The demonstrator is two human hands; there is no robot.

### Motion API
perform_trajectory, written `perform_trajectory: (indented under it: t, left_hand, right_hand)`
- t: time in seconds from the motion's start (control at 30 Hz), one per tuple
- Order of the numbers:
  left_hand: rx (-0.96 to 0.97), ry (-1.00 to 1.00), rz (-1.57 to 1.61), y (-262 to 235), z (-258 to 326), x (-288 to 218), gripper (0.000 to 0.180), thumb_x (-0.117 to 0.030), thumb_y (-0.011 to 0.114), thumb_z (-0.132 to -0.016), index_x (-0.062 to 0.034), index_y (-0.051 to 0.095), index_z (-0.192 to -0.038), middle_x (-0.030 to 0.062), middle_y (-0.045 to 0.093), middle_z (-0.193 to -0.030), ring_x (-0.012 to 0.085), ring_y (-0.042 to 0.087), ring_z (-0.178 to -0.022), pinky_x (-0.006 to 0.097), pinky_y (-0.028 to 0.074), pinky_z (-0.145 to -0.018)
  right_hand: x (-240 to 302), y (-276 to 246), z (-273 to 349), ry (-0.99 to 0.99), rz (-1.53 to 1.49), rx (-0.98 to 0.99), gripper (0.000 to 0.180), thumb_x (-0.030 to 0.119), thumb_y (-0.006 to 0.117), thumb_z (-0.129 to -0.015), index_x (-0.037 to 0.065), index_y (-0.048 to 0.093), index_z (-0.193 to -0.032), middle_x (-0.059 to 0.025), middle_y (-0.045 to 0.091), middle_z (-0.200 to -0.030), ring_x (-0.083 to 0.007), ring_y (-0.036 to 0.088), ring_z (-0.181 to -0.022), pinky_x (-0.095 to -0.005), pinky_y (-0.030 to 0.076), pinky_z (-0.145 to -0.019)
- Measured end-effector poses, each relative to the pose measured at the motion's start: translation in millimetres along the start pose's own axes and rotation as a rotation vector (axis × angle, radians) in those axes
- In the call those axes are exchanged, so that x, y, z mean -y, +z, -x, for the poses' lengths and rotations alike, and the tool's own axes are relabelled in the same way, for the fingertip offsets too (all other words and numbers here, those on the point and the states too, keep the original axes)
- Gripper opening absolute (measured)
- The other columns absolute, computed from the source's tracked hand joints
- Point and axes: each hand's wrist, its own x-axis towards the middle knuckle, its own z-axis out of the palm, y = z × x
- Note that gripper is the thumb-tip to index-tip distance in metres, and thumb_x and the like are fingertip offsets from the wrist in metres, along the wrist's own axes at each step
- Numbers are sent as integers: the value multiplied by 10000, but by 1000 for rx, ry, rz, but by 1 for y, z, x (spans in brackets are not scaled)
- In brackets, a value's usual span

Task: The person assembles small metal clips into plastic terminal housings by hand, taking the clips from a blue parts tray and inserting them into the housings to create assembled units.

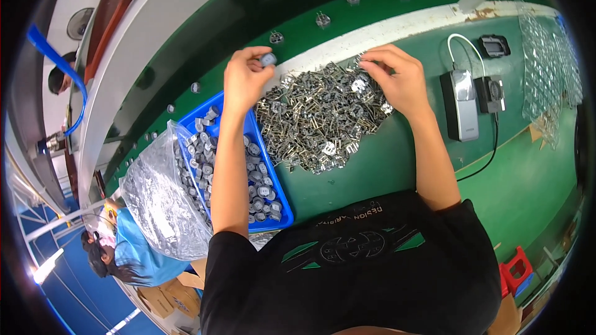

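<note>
Between the thumb and fingers of my left hand is a small grey plastic cap, raised near the white ledge. My right hand is pinched at the far right edge of a large heap of small metal pin parts; a small shiny metal part shows at its fingertips. Under my left forearm stands a blue tray filled with grey plastic caps. A clear plastic bag lies over the tray's left side.
Beyond the white ledge, a green conveyor belt carries spaced small assembled parts. To the right are a grey power bank, a black device with a cable and bubble wrap. Other people sit at the far left.
</note>
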Motion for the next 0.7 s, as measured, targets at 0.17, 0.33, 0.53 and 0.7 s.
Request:
perform_trajectory:
  t: [0.17, 0.33, 0.53, 0.7]
  left_hand:
    - [278, -32, 332, 17, 49, -68, 313, 44, 682, -749, -2, 669, -1058, 50, 669, -901, 103, 616, -785, 245, 519, -707]
    - [357, -23, 266, 24, 62, -87, 341, 53, 706, -753, 26, 675, -1092, 64, 652, -936, 95, 614, -767, 234, 525, -700]
    - [365, -58, 413, 30, 69, -83, 371, 26, 742, -758, 14, 688, -1124, 48, 598, -894, 89, 625, -751, 221, 522, -700]
    - [338, -69, 389, 35, 71, -86, 371, 26, 747, -753, 17, 693, -1120, 56, 612, -908, 104, 641, -766, 231, 528, -710]
  right_hand:
    - [25, 17, 5, -2, -314, 49, 152, 22, 739, -825, 46, 735, -975, -17, 665, -904, -90, 583, -701, -230, 461, -598]
    - [33, 24, 12, -56, -228, 89, 119, 63, 728, -821, 62, 722, -940, -41, 648, -878, -186, 614, -721, -306, 501, -629]
    - [35, 21, 11, -189, -103, 109, 64, 80, 717, -809, 64, 691, -865, -28, 609, -850, -218, 612, -786, -339, 494, -644]
    - [35, 23, 15, -189, -31, 81, 42, 82, 702, -810, 69, 677, -842, -26, 603, -847, -224, 607, -797, -350, 494, -639]
